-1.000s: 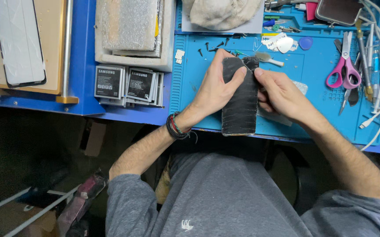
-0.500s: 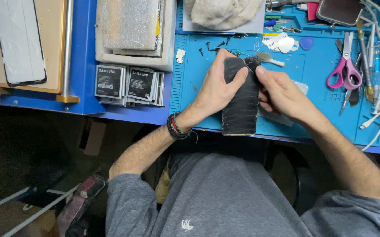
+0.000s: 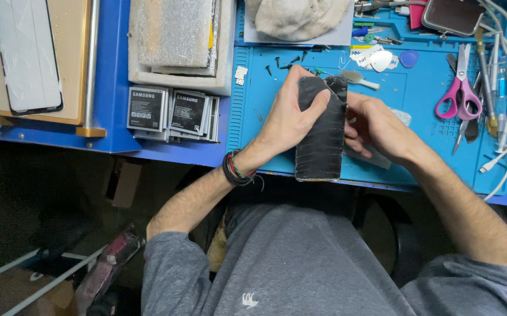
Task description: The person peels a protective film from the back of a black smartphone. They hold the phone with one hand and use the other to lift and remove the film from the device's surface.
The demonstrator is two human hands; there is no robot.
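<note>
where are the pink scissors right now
In the head view, the pink-handled scissors lie on the blue mat at the right, beyond the right hand, beside tweezers and cables.

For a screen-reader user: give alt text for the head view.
Left hand and right hand hold a black phone upright over a blue repair mat; pink scissors lie right, phone batteries left.

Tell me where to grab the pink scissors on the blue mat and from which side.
Take the pink scissors by the handle loops, coming from the near edge of the blue mat. The loops point toward the person with bare mat around them; the blades point away, among cables and tools.
</note>
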